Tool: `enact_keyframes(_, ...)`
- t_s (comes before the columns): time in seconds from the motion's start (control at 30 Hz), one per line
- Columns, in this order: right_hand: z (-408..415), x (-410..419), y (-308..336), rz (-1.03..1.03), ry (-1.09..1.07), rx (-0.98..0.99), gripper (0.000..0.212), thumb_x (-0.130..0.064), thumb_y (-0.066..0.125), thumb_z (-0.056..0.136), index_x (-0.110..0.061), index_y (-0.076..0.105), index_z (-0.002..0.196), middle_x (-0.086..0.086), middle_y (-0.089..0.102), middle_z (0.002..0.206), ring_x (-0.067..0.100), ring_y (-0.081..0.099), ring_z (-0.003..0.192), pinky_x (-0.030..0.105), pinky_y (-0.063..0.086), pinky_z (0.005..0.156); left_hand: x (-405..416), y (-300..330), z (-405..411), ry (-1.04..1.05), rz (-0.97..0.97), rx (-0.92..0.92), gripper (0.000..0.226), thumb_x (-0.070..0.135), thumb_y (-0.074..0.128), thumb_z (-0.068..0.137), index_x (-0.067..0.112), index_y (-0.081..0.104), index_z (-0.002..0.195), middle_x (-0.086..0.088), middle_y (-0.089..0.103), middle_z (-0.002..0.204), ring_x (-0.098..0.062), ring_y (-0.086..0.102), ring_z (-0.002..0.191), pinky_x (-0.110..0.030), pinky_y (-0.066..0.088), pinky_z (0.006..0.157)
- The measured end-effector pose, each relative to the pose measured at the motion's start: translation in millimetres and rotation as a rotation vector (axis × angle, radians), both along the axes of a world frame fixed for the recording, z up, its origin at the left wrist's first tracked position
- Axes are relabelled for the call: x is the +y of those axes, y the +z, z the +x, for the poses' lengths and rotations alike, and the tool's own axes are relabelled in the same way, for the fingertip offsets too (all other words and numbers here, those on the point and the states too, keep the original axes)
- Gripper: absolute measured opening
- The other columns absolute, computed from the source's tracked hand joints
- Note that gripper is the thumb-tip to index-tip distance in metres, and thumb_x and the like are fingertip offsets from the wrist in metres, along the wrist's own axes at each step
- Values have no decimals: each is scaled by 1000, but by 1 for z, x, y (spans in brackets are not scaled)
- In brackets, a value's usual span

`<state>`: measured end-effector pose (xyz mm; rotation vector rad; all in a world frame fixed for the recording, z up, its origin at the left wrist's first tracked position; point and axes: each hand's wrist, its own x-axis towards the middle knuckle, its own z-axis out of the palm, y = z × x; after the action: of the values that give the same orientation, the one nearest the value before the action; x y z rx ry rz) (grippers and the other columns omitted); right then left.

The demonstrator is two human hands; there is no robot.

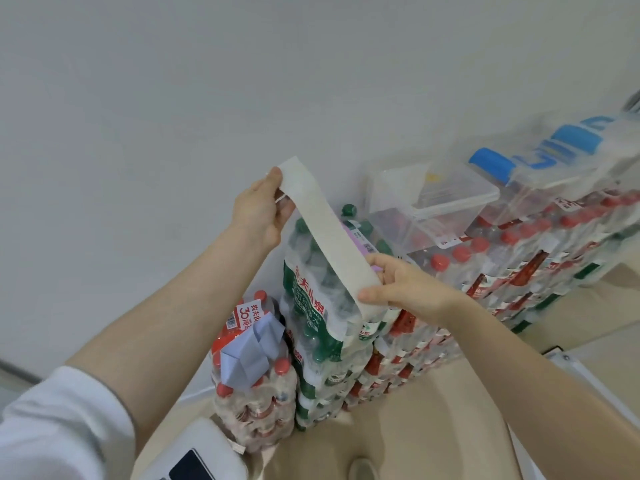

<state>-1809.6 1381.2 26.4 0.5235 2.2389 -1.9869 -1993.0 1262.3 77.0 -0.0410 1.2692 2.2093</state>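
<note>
A long white strip [329, 233] of paper or tape stretches between both hands above a stack of shrink-wrapped water bottle packs. My left hand [263, 209] pinches the strip's upper end near the wall. My right hand [401, 289] grips its lower end, thumb on top, just over the green-labelled pack [311, 306] with green caps.
Red-capped bottle packs [485, 271] are stacked along the white wall to the right, with clear plastic boxes [450, 199] with blue handles on top. A lower red-capped pack [256, 375] with a blue-grey handle stands at the left. The beige floor [415, 427] lies below.
</note>
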Motion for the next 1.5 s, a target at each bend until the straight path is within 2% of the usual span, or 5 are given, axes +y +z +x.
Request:
enact_keyframes(0.2,-10,29,-22,87,-195,-80,30,-11,61,87,-21,51,114,1,66,108,16,65,86,30,55,71,46,-44,-40,117,69,-183,17,15,52,93,3,57,82,-1,67,64,-10,64,63,-22,56,61)
enact_keyframes(0.37,-34,35,-42,115,-285,-178,33,-6,55,90,-15,51,122,3,63,117,19,61,97,33,52,80,64,-96,-24,-123,-451,64,57,29,48,94,10,24,143,-2,46,135,-14,46,110,-24,37,87)
enact_keyframes(0.6,-44,37,-46,80,-216,-176,36,-7,56,89,-25,45,119,5,65,104,14,60,81,23,48,59,79,-107,-16,-187,-659,487,45,10,50,92,16,42,136,-5,50,106,-13,49,92,-9,38,72)
enact_keyframes(1.13,-62,50,-15,-495,-87,133,57,8,42,90,-24,39,138,2,65,92,8,62,60,20,48,49,62,-79,-18,-162,-296,-358,18,17,54,92,11,48,108,-13,53,82,-20,62,45,-27,53,49)
enact_keyframes(1.5,-55,46,-25,-127,-54,-65,49,4,51,89,-24,48,128,-5,71,91,7,66,77,24,53,62,81,-71,-43,13,-230,266,49,-19,38,84,7,54,122,-10,49,125,-15,58,95,-17,53,70)
